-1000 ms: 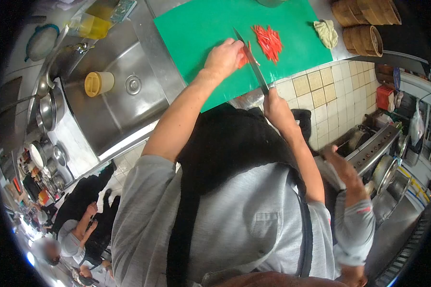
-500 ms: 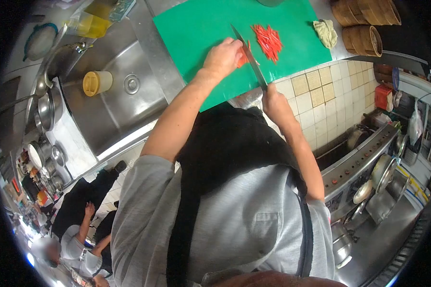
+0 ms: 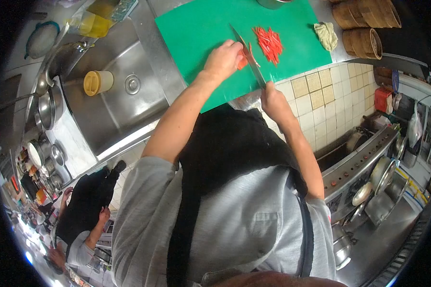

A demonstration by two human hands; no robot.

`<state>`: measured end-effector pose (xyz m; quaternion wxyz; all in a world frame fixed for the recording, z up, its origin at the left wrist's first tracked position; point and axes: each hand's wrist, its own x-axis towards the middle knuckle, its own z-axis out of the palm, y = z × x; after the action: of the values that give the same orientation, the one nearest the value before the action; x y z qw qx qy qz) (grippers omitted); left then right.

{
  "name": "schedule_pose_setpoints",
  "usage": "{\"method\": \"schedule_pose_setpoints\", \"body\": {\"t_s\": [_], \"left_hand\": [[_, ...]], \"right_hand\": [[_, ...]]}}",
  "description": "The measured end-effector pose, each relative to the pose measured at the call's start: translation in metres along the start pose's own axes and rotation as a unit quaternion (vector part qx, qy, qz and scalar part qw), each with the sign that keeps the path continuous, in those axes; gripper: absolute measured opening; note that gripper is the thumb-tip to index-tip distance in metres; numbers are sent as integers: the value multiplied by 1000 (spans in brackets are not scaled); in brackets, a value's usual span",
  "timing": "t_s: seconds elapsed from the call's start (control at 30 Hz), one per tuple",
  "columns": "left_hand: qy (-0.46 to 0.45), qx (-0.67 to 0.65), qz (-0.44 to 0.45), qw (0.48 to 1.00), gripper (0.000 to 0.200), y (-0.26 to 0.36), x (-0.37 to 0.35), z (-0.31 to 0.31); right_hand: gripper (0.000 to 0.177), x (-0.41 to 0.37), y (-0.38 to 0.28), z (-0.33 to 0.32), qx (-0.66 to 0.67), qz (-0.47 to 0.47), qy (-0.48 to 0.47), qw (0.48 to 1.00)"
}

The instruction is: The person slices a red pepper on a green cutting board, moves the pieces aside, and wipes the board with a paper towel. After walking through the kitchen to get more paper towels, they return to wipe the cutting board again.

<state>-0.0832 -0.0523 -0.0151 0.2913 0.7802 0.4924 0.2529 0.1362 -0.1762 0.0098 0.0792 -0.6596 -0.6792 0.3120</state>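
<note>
My right hand (image 3: 275,101) is wrapped round the handle of a long kitchen knife (image 3: 250,56), at the near edge of a green cutting board (image 3: 196,28). The blade points away from me across the board, close beside my left hand (image 3: 224,60). Curled fingers of that hand press an orange-red vegetable piece (image 3: 243,62) onto the board, mostly hidden beneath them. A thin slice (image 3: 256,62) lies along the blade's right side. Farther right is a loose pile of red strips (image 3: 270,44).
A crumpled cloth (image 3: 325,36) lies at the board's right end, near bamboo steamers (image 3: 361,43). A metal bowl (image 3: 273,3) stands at the far edge. Left is a steel sink (image 3: 124,112) with a yellow container (image 3: 98,83). Behind, at lower left, another person (image 3: 84,205) stands.
The knife and my right hand have shifted slightly left, with a slice now showing beside the blade. My left hand stays on the piece. At lower left, the people behind have changed position.
</note>
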Motion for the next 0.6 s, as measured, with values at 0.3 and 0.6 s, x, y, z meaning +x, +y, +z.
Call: {"method": "schedule_pose_setpoints", "body": {"t_s": [0.3, 0.6], "left_hand": [[4, -9, 5, 1000, 25, -5, 0, 5], [0, -4, -8, 1000, 23, 1, -1, 0]], "right_hand": [[17, -24, 4, 4, 15, 24, -22, 999], [16, -5, -1, -5, -1, 9, -10, 1000]]}}
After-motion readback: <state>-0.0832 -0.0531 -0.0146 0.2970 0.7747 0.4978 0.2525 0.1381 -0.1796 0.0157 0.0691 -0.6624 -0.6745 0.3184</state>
